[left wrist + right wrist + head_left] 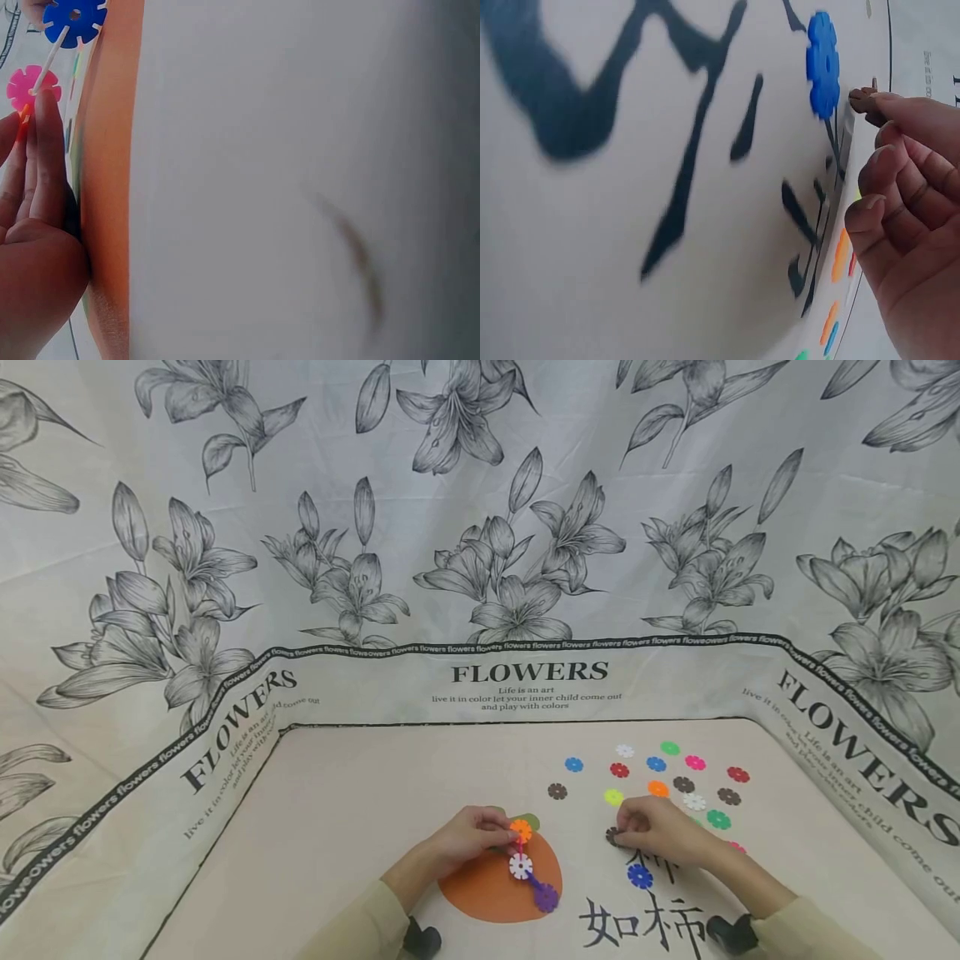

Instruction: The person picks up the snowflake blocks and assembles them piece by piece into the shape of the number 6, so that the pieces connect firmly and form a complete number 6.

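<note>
In the head view, we saw the left hand [472, 837] over the orange fruit print [480, 893] on the worktop [337, 802], its fingers pinching an orange disc [521, 831]. This was the upper end of a linked chain [533, 881], whose purple disc [547, 898] overlapped the print's lower right edge. The right hand [663, 831] held a brown disc [612, 837] between narrowly closed fingers. A blue disc [640, 877] lay near that hand, above the lower black characters [641, 922]. Pale worktop separated the chain from the brown disc, and a broad stretch ran from the left hand to the left edge. Loose discs [694, 802] crowded the room beyond the right hand, short of the back edge where the fabric wall [525, 693] rose.

In the left wrist view, we saw the chain reach past the fingertips, a pink disc [34, 84] nearest them; the print's side ran close along the hand.

In the right wrist view, we saw the brown disc gripped at the fingertips, apart from the blue disc. Black brushstrokes covered much of the worktop there.
</note>
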### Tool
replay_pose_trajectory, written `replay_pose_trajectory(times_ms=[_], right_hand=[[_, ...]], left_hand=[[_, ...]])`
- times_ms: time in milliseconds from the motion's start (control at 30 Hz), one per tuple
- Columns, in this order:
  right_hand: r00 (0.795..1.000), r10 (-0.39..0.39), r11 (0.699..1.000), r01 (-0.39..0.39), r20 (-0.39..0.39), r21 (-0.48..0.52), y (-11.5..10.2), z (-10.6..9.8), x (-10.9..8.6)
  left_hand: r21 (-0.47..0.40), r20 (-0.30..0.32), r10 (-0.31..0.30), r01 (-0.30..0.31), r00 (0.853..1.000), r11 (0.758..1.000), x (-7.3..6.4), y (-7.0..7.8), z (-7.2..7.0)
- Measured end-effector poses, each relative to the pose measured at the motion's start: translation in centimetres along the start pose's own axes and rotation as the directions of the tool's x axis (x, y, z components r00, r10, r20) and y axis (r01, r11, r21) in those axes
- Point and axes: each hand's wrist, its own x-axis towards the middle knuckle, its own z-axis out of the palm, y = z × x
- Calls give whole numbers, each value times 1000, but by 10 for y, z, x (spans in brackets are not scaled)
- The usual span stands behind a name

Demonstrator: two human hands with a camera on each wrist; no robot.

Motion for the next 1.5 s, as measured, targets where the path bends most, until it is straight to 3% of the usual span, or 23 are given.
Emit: replay_pose_trajectory(times_ms=[500,967,1267,1500], right_hand=[[995,-100,991,99,1,90,-35,23,30],[982,-187,950,173,30,259,-47,44,51],[979,-197,956,179,56,234,-50,44,57],[957,-283,951,271,61,151,-52,42,63]], left_hand=[[-40,31,20,-18,999,999,1,-2,-1],[-4,8,10,-10,1000,1000,-3,3,2],[-12,16,17,-17,1000,1000,-1,2,2],[-9,14,21,-21,1000,1000,-2,3,2]])
